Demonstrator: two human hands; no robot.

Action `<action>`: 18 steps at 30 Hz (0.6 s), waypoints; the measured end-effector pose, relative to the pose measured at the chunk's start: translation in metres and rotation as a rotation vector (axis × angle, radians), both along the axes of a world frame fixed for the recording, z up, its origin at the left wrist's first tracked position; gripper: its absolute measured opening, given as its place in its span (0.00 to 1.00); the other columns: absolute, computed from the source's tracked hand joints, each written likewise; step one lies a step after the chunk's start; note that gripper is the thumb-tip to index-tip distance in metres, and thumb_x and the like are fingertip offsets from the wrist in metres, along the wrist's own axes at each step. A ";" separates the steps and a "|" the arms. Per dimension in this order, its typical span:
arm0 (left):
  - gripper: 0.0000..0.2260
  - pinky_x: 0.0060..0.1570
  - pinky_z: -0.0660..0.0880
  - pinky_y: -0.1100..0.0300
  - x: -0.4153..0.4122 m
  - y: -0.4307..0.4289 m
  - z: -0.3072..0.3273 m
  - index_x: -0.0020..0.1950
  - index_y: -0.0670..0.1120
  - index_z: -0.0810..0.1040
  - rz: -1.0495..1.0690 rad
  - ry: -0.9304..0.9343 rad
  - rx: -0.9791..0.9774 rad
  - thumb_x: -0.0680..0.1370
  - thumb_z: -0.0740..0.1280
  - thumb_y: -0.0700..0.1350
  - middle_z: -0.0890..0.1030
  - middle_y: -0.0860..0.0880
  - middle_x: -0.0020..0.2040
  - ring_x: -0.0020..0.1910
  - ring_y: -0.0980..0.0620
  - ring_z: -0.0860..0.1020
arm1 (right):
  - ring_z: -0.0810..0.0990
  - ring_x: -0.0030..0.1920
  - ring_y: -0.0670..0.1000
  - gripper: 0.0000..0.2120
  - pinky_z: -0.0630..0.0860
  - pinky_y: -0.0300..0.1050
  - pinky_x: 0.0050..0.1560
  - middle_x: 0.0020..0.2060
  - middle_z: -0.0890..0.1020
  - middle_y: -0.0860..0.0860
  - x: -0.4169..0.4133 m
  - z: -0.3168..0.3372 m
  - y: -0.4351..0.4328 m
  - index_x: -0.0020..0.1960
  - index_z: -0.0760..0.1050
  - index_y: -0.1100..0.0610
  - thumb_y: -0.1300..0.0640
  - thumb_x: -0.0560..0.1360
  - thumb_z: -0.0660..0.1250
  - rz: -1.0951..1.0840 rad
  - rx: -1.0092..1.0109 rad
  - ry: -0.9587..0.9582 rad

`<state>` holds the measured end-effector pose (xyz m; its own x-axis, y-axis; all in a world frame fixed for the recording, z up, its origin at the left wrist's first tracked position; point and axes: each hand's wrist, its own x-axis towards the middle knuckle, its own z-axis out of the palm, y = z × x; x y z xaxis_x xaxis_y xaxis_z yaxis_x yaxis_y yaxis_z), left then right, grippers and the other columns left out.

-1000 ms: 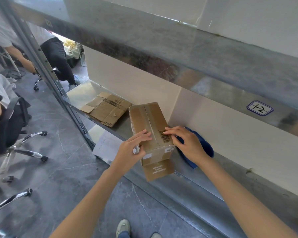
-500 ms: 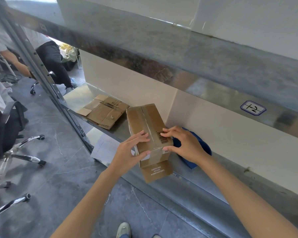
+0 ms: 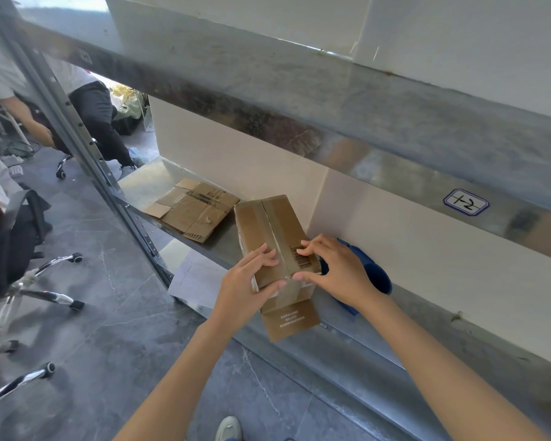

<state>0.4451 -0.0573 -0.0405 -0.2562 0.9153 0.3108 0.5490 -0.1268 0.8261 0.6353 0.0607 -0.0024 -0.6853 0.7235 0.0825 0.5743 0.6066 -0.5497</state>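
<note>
You are holding the box (image 3: 274,230) with both hands on the lower shelf (image 3: 363,345), close to its front edge and a little right of the view's centre. Your left hand (image 3: 245,291) is gripping the box's near left corner, fingers lying on top and thumb hooking over the near edge. Your right hand (image 3: 334,272) is gripping the near right corner, bent fingertips pressing on the barcode (image 3: 301,261) and thumb pressing the taped near edge. The box is lying long side away from you, pointing toward 11 o'clock, with its top seam taped. One flap (image 3: 291,319) is hanging open off the near end, at 6 o'clock from the box, over the shelf's front lip.

From the box, flat cardboard (image 3: 191,208) is lying on the same shelf at 10 o'clock, near but apart. A blue thing (image 3: 372,275) is lying at 3 o'clock, just behind your right hand; what it is, I cannot tell. A label (image 3: 465,202) reading 1-2 is sticking to the upper shelf's front at 2 o'clock. A paper sheet (image 3: 198,278) is lying below the shelf at 8 o'clock.
</note>
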 end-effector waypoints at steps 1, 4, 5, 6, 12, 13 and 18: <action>0.17 0.65 0.74 0.52 0.000 -0.001 0.000 0.57 0.49 0.81 -0.002 0.016 -0.001 0.71 0.76 0.53 0.79 0.57 0.64 0.71 0.63 0.68 | 0.73 0.62 0.44 0.27 0.71 0.47 0.59 0.59 0.75 0.37 0.000 0.001 0.000 0.58 0.77 0.48 0.31 0.67 0.69 0.001 0.001 -0.010; 0.16 0.64 0.75 0.54 0.002 -0.002 0.002 0.56 0.49 0.81 0.013 0.068 -0.005 0.72 0.76 0.52 0.79 0.57 0.64 0.71 0.64 0.68 | 0.74 0.60 0.45 0.31 0.69 0.44 0.56 0.57 0.76 0.40 -0.004 0.001 -0.003 0.58 0.77 0.50 0.29 0.65 0.69 -0.015 0.047 -0.025; 0.15 0.64 0.75 0.55 0.003 -0.001 0.004 0.56 0.49 0.81 0.025 0.074 -0.009 0.72 0.76 0.51 0.79 0.57 0.64 0.71 0.64 0.68 | 0.74 0.59 0.45 0.31 0.70 0.44 0.55 0.57 0.76 0.41 -0.005 0.001 -0.004 0.59 0.77 0.50 0.30 0.66 0.69 -0.023 0.065 -0.024; 0.15 0.64 0.75 0.55 0.004 0.000 0.005 0.56 0.49 0.81 0.034 0.079 -0.012 0.72 0.76 0.51 0.79 0.57 0.64 0.71 0.64 0.68 | 0.74 0.59 0.45 0.30 0.70 0.44 0.54 0.57 0.76 0.41 -0.006 0.000 -0.005 0.59 0.77 0.51 0.31 0.67 0.70 -0.028 0.072 -0.018; 0.19 0.69 0.70 0.57 -0.016 -0.002 0.006 0.60 0.52 0.81 -0.112 0.132 -0.073 0.71 0.77 0.52 0.76 0.60 0.67 0.71 0.67 0.66 | 0.72 0.65 0.42 0.27 0.72 0.50 0.62 0.62 0.73 0.36 0.005 0.005 0.003 0.63 0.75 0.47 0.40 0.67 0.76 0.063 -0.064 -0.032; 0.19 0.69 0.70 0.56 -0.020 -0.001 0.008 0.61 0.53 0.80 -0.136 0.149 -0.092 0.71 0.77 0.52 0.76 0.61 0.67 0.71 0.67 0.66 | 0.72 0.65 0.42 0.26 0.73 0.52 0.63 0.63 0.73 0.36 0.006 0.006 0.004 0.64 0.75 0.47 0.43 0.68 0.76 0.077 -0.064 -0.040; 0.20 0.71 0.68 0.56 -0.022 0.001 0.011 0.61 0.54 0.79 -0.157 0.157 -0.115 0.71 0.78 0.52 0.75 0.62 0.67 0.71 0.67 0.65 | 0.70 0.66 0.40 0.26 0.72 0.52 0.65 0.65 0.72 0.36 0.009 0.005 0.005 0.65 0.75 0.47 0.48 0.69 0.77 0.085 -0.102 -0.021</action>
